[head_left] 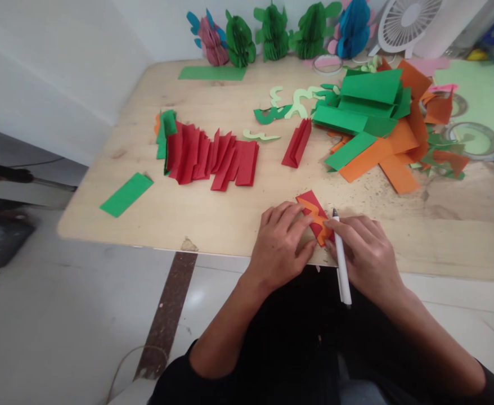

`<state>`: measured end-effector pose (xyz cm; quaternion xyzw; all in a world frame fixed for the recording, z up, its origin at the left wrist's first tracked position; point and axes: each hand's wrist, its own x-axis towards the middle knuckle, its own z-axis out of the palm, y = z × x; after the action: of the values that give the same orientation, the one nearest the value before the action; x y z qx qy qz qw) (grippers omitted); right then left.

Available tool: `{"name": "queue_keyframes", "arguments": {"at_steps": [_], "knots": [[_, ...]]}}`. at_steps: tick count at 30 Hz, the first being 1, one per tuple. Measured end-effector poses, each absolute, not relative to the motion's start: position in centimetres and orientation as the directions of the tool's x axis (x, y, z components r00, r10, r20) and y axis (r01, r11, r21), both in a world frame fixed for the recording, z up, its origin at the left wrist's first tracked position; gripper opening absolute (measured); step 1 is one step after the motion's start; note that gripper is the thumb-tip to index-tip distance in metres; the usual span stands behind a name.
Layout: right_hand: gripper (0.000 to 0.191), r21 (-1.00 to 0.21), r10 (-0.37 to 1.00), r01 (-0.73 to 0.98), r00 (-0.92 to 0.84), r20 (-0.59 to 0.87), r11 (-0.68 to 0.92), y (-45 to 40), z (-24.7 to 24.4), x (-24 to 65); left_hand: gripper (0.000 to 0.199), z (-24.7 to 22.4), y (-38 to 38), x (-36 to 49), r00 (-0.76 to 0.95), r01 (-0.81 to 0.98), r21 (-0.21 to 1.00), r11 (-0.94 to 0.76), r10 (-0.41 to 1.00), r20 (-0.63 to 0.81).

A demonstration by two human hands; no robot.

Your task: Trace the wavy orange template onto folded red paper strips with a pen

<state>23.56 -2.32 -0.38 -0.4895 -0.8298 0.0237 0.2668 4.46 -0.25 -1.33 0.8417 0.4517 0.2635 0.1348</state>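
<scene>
A small folded red paper (311,196) lies at the table's front edge with a wavy orange paper cutout (315,211) on top of it. My left hand (281,239) holds these at their left side, index finger on the orange cutout and thumb at the near edge, fingers curled. From the right, my right hand (367,253) presses the other side of the papers with its fingertips. A white pen (341,261) is tucked in that same hand, its dark tip pointing up and away from me. The fingertips partly cover both papers.
Folded red papers (230,160) stand in a row at left, near a green strip (126,194). Another red piece (297,143) lies ahead. Green papers (369,93) and orange papers (367,159) are heaped right, beside scissors (479,139). Paper figures (274,34) and a fan (408,22) stand behind.
</scene>
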Motion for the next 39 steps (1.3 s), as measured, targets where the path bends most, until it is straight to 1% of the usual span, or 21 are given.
{"name": "queue_keyframes", "arguments": {"at_steps": [12,39], "knots": [[0.022,-0.254,0.818,0.813,-0.397,0.416,0.524,-2.30,-0.40,23.53,0.032,-1.36,-0.25,4.64,0.441,0.704,0.451,-0.549,0.835,0.329],[0.022,-0.233,0.812,0.818,-0.402,0.424,0.526,-2.30,-0.41,23.52,0.031,-1.28,-0.28,4.72,0.438,0.708,0.447,-0.547,0.836,0.330]]}}
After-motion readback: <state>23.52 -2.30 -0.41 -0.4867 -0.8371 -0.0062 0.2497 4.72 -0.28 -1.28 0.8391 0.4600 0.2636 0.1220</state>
